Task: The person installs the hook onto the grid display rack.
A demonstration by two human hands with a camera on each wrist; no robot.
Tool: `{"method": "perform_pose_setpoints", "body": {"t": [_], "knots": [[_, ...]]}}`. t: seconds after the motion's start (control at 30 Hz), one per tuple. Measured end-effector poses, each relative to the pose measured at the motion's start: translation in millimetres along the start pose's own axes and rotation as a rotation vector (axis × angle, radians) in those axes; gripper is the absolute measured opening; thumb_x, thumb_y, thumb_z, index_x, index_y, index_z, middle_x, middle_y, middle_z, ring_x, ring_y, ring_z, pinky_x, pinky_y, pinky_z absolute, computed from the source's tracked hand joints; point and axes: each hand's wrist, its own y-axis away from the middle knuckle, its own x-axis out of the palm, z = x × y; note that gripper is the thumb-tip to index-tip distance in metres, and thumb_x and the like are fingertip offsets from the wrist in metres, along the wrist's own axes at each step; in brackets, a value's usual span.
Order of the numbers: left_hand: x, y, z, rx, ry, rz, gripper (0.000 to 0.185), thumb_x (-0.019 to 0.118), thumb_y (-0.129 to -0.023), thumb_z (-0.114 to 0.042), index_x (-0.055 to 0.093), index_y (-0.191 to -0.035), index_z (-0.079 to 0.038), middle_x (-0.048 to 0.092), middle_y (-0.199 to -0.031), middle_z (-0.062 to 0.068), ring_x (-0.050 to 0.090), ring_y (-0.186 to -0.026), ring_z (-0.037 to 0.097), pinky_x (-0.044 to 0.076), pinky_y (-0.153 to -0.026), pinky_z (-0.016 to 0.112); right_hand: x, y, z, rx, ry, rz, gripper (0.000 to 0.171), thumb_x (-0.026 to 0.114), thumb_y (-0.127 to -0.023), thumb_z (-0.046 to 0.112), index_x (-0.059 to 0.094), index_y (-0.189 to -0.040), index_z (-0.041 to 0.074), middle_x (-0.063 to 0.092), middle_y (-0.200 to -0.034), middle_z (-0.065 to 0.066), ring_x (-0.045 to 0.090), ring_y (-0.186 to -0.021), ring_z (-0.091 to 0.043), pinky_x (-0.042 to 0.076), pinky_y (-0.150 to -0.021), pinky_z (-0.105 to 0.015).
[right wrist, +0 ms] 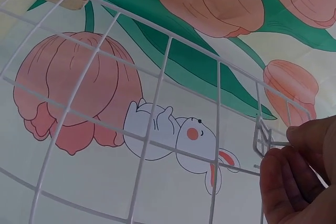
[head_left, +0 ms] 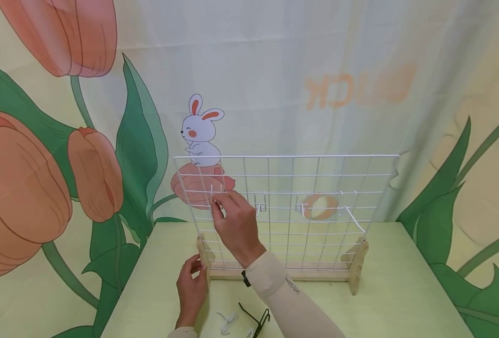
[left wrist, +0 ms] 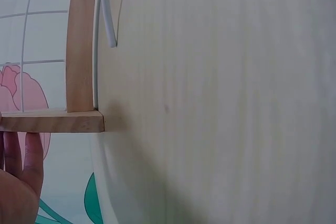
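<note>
Three white metal hooks (head_left: 262,206) are hung on the white wire grid (head_left: 283,156); a fourth hook (right wrist: 255,142) is pinched leftmost by the right hand (head_left: 238,227). The wooden stand (head_left: 317,275) is touched by the left hand (head_left: 191,288), grip unclear. Towards the worktop's (head_left: 401,300) near edge, a white hook (head_left: 229,323) and black hook (head_left: 260,324) are left.

The grid panel (head_left: 293,175) behind the right hand (head_left: 238,225) looks to us like smooth, white-coated metal wire, as does the pinched hook (right wrist: 278,144). Beside the left hand (head_left: 192,288), we see matt, grained wood in the stand (left wrist: 63,123); beyond both hands, creased, matt cloth in the printed curtain (head_left: 253,94).
</note>
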Motion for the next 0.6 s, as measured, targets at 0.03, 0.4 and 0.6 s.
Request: {"method": "perform_pose_setpoints", "body": {"t": [0.03,0.4,0.6], "knots": [[0.3,-0.2,0.4,0.002,-0.001,-0.001,0.036,0.074,-0.096,-0.001,0.068,-0.130,-0.012,0.073,-0.112,0.008,0.072,-0.103,0.023,0.063,-0.080,0.028,0,0,0,-0.003,0.004,0.002,0.012,0.084,-0.090,0.010,0.080,-0.100,0.006,0.077,-0.095,-0.004,0.076,-0.089,-0.015,0.063,-0.084,-0.024],[1.2,-0.8,2.6,0.001,0.011,0.004,0.037,0.075,-0.096,-0.001,0.068,-0.130,-0.014,0.073,-0.112,0.007,0.072,-0.103,0.022,0.063,-0.079,0.027,3,10,-2,0.001,-0.010,0.054,0.014,0.084,-0.091,0.012,0.081,-0.104,0.008,0.081,-0.103,-0.004,0.078,-0.097,-0.016,0.061,-0.088,-0.024],[0.9,-0.2,1.3,0.004,-0.003,-0.004,0.038,0.076,-0.095,-0.001,0.068,-0.130,-0.014,0.073,-0.111,0.007,0.072,-0.102,0.023,0.063,-0.079,0.027,6,16,-5,-0.005,-0.039,0.070,0.014,0.085,-0.089,0.009,0.081,-0.102,0.007,0.081,-0.105,-0.004,0.078,-0.097,-0.016,0.062,-0.088,-0.025]]}}
